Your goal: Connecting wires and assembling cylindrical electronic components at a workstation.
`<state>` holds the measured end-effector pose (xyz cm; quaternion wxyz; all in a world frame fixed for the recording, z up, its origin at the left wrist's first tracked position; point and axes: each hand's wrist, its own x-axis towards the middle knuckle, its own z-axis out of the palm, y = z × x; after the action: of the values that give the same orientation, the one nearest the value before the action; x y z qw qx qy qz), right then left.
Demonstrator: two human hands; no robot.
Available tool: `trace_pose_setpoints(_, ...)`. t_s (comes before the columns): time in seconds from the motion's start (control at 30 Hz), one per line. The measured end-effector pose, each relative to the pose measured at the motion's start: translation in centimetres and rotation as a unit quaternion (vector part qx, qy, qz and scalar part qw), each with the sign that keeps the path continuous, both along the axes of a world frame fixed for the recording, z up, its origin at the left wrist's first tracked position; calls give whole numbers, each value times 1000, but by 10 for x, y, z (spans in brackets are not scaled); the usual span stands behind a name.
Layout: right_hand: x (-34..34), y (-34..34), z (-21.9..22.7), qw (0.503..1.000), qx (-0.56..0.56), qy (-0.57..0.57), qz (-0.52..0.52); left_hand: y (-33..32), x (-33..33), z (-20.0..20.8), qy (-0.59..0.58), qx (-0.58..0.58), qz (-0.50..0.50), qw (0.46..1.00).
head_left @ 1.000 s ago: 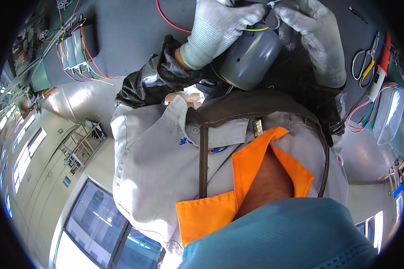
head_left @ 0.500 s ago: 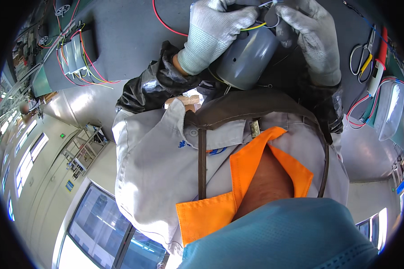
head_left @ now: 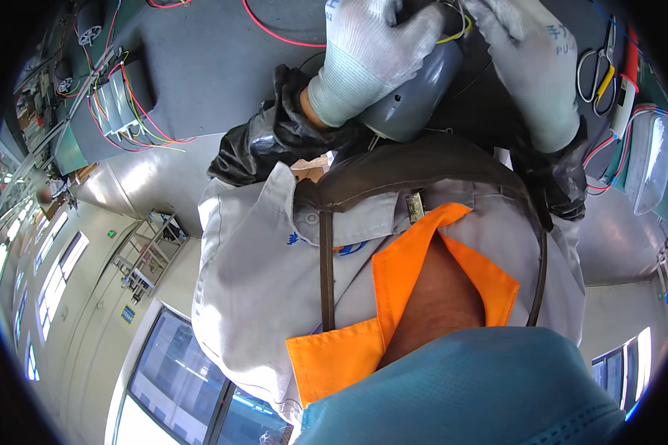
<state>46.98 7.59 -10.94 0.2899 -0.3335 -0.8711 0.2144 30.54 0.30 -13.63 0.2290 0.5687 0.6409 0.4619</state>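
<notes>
A grey cylindrical housing (head_left: 404, 107), with a small dark hole in its side, lies near the table edge against my apron. My left hand (head_left: 375, 59), in a white glove, is closed over its far end, thumb bent toward a yellow wire (head_left: 459, 32). Beside that wire is a thin pale strip (head_left: 453, 7), looking like a cable tie. My right hand (head_left: 531, 67), gloved too, pinches at the strip with fingers and thumb together. Both hands are cut by the upper edge, so some fingertips and what they grip are partly hidden.
Scissors (head_left: 588, 81) and a red-handled tool (head_left: 631, 74) lie at right, near a clear plastic container (head_left: 653, 159) and red and blue wires. Grey housings with coloured wires (head_left: 115, 100) stand at left. A red wire (head_left: 274, 33) curves across the dark table (head_left: 208, 81).
My right hand has turned and shifted slightly right and down. My left hand has moved a little right, covering more of the housing. The yellow wire now bends into a curve.
</notes>
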Motion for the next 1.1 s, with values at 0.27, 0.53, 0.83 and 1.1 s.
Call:
trace_pose_setpoints(0.27,26,47,-56,936,-277,206,70,-18,13,-8,-97,3,77,992)
trace_pose_setpoints(0.53,6,57,-78,912,-287,212,-201,-10,8,-24,153,176,-30,972)
trace_pose_setpoints(0.83,-8,44,-47,686,-575,426,133,0,-10,-17,345,93,-107,928)
trace_pose_setpoints(1.1,26,28,-43,843,-392,301,214,11,-43,-13,483,158,-291,811)
